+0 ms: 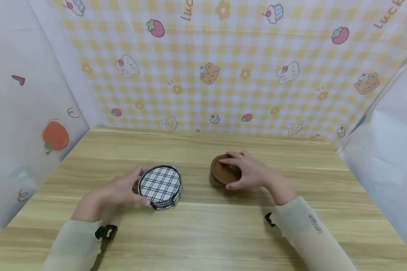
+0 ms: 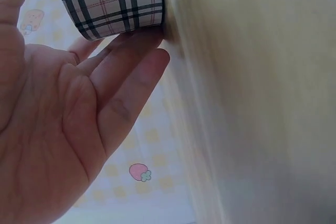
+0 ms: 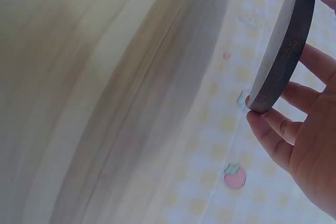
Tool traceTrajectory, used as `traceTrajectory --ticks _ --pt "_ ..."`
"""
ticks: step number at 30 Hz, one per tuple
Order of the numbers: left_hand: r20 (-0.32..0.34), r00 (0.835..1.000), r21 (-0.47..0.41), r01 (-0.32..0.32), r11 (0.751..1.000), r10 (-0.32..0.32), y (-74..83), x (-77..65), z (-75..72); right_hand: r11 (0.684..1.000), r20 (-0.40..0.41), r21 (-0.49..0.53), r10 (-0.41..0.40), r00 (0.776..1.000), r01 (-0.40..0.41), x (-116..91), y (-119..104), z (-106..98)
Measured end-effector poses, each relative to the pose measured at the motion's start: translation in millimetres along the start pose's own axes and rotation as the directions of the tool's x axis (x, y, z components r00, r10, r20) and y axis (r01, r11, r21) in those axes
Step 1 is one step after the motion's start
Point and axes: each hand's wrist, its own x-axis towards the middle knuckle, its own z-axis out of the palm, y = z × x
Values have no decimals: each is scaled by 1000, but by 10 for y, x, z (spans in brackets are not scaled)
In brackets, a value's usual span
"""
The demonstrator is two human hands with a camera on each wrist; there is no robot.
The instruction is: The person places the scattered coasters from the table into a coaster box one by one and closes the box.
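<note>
A round case in black-and-white plaid with dark edging (image 1: 160,183) is on the left of the table. My left hand (image 1: 123,188) grips its side, thumb at the near edge and fingers around the far edge. In the left wrist view the plaid wall of the case (image 2: 118,1) meets the fingers. Right of it, my right hand (image 1: 249,171) holds a brown round disc with a raised rim (image 1: 220,171) by its edge. The right wrist view has this disc (image 3: 283,51) edge-on, tilted and raised off the table, fingers and thumb around its rim.
Both things are over a light wood-grain table (image 1: 203,233). A yellow checked cloth with cartoon prints (image 1: 224,49) hangs along the back edge. White sheets stand at the left (image 1: 23,113) and right (image 1: 390,120).
</note>
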Motion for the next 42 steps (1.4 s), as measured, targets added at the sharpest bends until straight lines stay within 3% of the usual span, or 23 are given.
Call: traceTrajectory --ticks 6,17,35,42 --pt "26 1000 -59 -10 998 11 -34 9 -15 998 2 15 -55 998 55 160 -181 50" --pt "37 998 -64 -41 997 44 -65 34 -34 990 12 29 -135 991 135 445 -503 131" --pt "4 1000 51 -24 998 24 -28 16 -54 959 40 -17 -284 958 285 798 -1061 324" --pt "-1 1000 105 -24 994 25 -26 14 -58 956 49 -21 -292 955 294 891 -1221 406"
